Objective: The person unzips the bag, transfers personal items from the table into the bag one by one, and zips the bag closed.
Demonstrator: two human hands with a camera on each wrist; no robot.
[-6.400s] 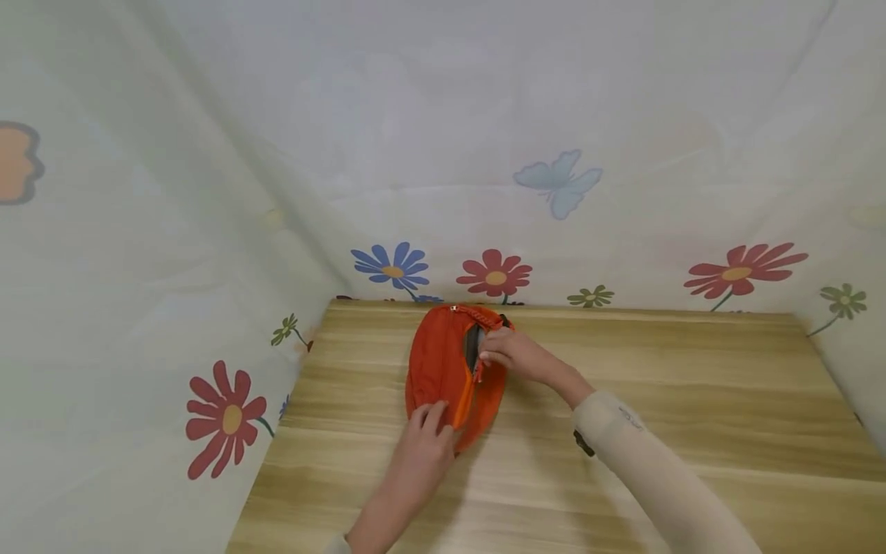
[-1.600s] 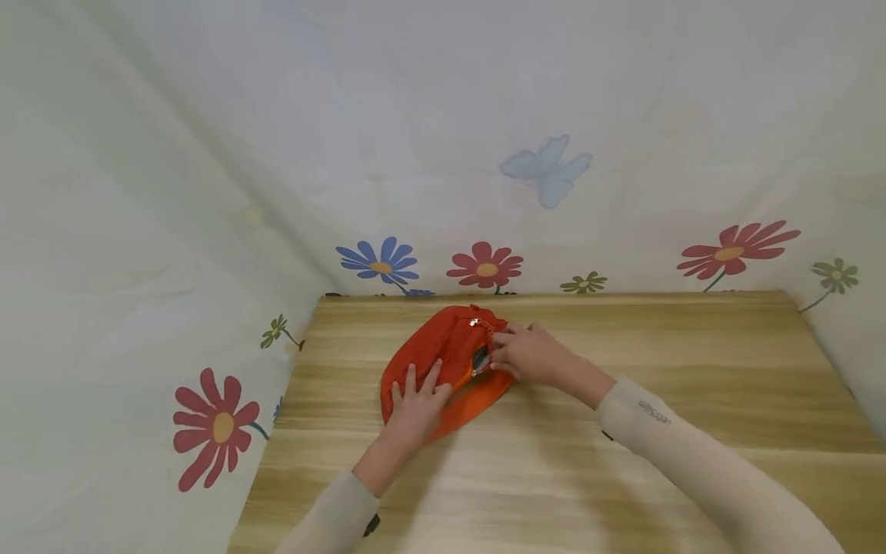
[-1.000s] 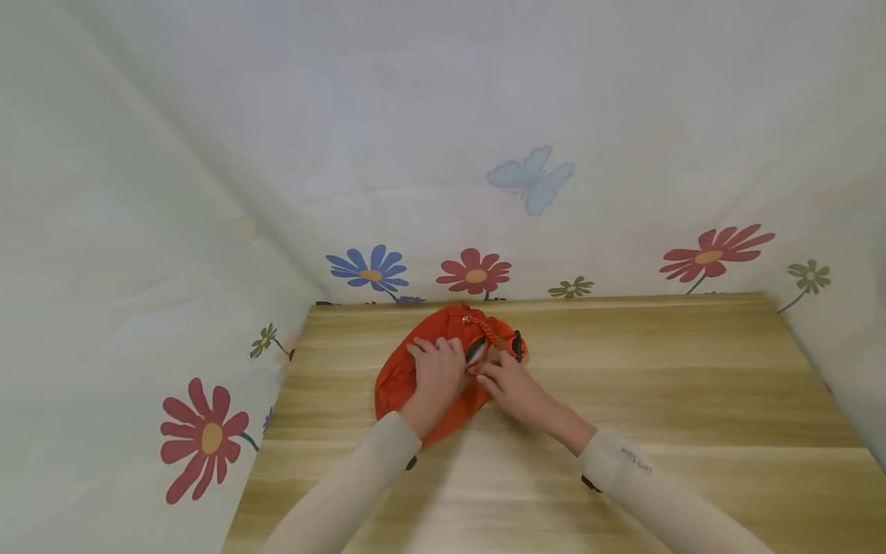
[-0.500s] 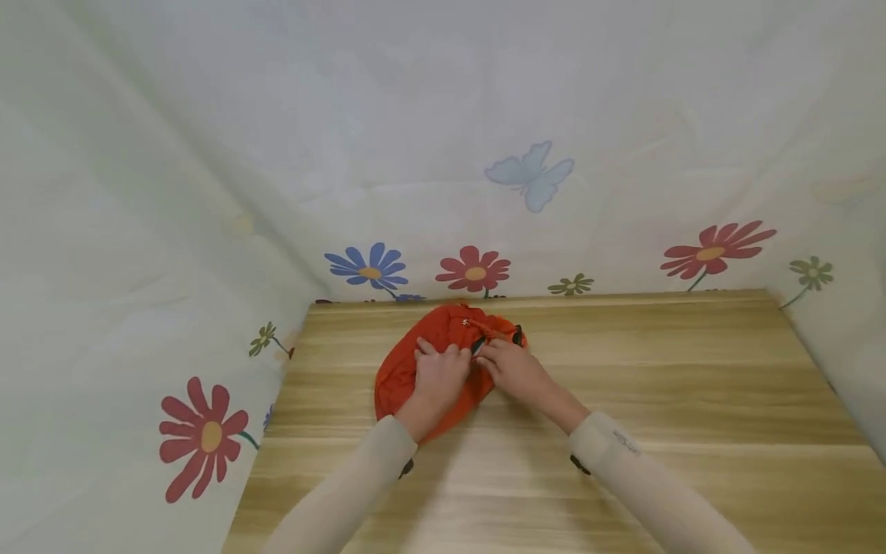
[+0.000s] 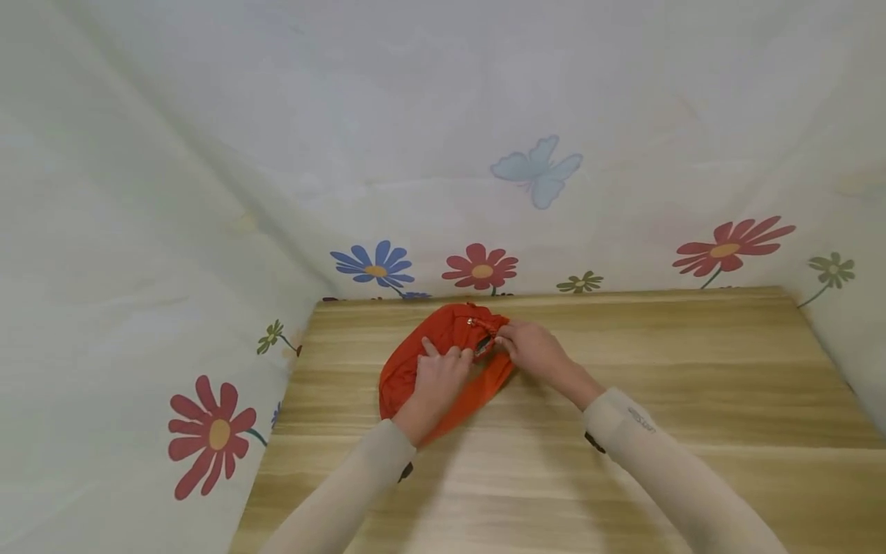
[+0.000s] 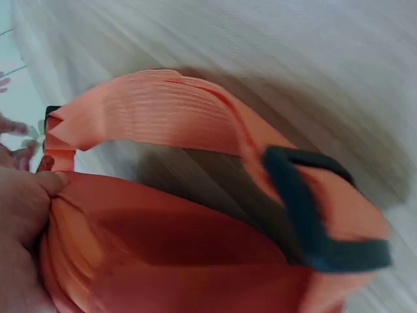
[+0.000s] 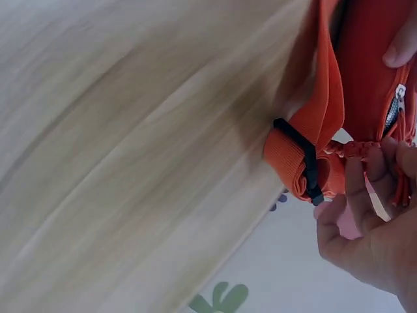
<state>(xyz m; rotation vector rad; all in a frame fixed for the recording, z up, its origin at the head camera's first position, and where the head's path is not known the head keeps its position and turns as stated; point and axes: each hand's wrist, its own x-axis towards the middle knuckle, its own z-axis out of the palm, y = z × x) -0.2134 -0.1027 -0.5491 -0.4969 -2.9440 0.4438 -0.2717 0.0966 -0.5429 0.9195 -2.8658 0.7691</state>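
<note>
A red-orange waist bag [image 5: 415, 354] lies near the table's back edge, its zipped pocket partly open with a small dark gap [image 5: 483, 345]. My left hand [image 5: 438, 381] grips the bag's side just left of that gap; in the left wrist view, its fingertip [image 6: 52, 184] bends over the fabric edge. My right hand [image 5: 536, 350] pinches the bag's right end with curled fingers. In the right wrist view, a red braided cord [image 7: 355, 149] runs by those fingertips, close to a silver zipper slider [image 7: 400, 91]. The palm side of the left hand is hidden.
An orange webbing strap [image 6: 156, 111] loops beside the bag, with a black plastic buckle [image 6: 306, 215] on it. Another black buckle [image 7: 303, 156] sits by the right fingers. Behind the wood-grain table [image 5: 657, 369] hangs a white flower-print curtain [image 5: 623, 192].
My left hand has moved up the bag from its lower end to beside the opening. The pocket's gap shows smaller than several seconds ago. My right hand has shifted slightly right within the last half second.
</note>
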